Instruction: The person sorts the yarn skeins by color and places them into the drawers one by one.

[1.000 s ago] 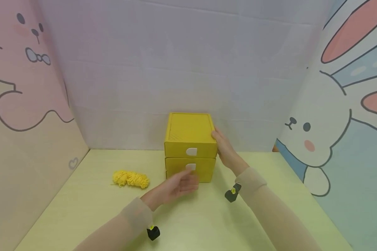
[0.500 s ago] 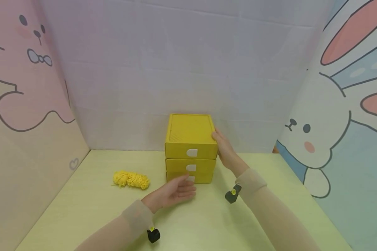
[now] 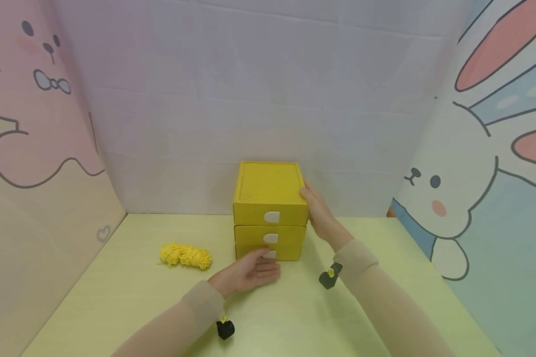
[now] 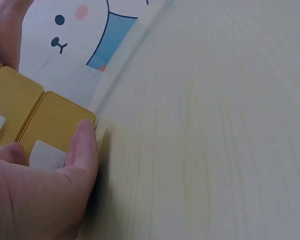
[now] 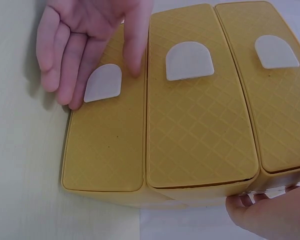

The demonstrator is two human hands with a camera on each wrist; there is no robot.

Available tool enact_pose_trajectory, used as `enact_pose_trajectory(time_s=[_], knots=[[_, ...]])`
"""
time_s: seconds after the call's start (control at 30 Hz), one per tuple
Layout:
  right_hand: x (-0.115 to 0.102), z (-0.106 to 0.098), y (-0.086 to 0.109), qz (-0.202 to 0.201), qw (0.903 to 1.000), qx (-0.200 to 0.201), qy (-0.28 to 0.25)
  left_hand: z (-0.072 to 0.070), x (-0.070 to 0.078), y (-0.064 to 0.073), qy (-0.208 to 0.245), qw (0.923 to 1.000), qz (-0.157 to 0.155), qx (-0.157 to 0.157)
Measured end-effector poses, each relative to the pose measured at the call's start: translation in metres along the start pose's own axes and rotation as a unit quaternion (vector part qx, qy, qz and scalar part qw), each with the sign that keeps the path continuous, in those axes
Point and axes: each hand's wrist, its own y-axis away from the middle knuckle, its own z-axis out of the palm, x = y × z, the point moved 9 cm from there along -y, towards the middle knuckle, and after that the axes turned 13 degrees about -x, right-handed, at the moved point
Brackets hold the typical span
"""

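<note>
A yellow cabinet (image 3: pixel 270 184) of three stacked drawers stands against the back wall, each front bearing a white tab. My left hand (image 3: pixel 250 271) is in front of the bottom drawer (image 5: pixel 107 145), fingers extended and slightly bent. Its thumb and fingers lie on either side of the bottom white tab (image 5: pixel 104 83), without a visible pinch. Against the cabinet's right side rests my right hand (image 3: pixel 321 213), thumb by the upper edge; its fingers are partly hidden behind that side. Above the bottom tab sit the middle tab (image 5: pixel 189 61) and the top tab (image 5: pixel 276 51). All drawers appear closed.
A bundle of yellow cord (image 3: pixel 185 256) lies on the pale tabletop (image 3: pixel 116 297), left of the cabinet. A white sheet (image 3: pixel 174 124) hangs behind, and panels with cartoon animals close off both sides.
My left hand has lowered from the middle tab to the bottom one, uncovering the middle tab. My right hand stays at the cabinet's side. The cabinet and cord have not moved.
</note>
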Motion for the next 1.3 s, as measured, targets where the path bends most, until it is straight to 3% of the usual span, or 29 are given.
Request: enact_pose_trajectory(time_s=[0.2, 1.13, 1.3], knots=[[0.0003, 0.0, -0.0008, -0.003, 1.0, -0.004, 0.0, -0.0005, 0.0002, -0.0024, 0.011, 0.9999, 0.002, 0.007], [0.001, 0.0009, -0.0003, 0.01, 0.9999, 0.01, 0.005, 0.0008, -0.0026, 0.0029, -0.014, 0.999, 0.025, 0.034], [0.0017, -0.0011, 0.0006, 0.011, 0.9998, 0.01, 0.014, 0.0052, -0.007, 0.0071, -0.02, 0.9992, 0.023, 0.028]])
